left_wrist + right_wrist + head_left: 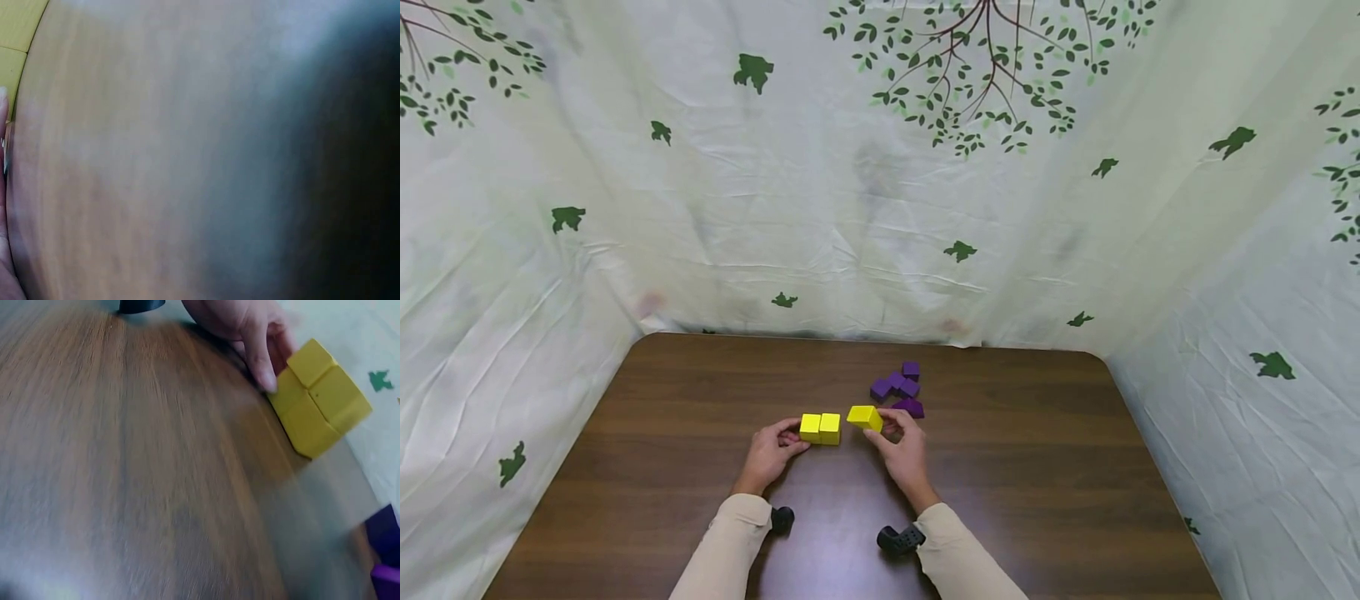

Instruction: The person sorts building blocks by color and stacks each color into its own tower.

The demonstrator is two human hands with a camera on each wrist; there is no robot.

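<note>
Two yellow cubes [820,428] stand side by side on the table. My left hand [767,457] holds the left cube at its outer side, thumb at the front. In the right wrist view, the left thumb [259,359] touches a lower corner of the yellow cubes [312,403]. Across a small gap, my right hand [901,454] pinches another yellow block [864,417], which is tilted. The left wrist view is mostly blurred, with part of the yellow cubes [12,37] at its left edge. The right wrist view does not show the right hand.
Several purple blocks [896,386] lie behind the right hand, one of them close to its fingers. The brown wooden table [1022,467] meets a pale curtain [820,208] with leaf prints at the back and sides. Black devices [901,540] are worn at both wrists.
</note>
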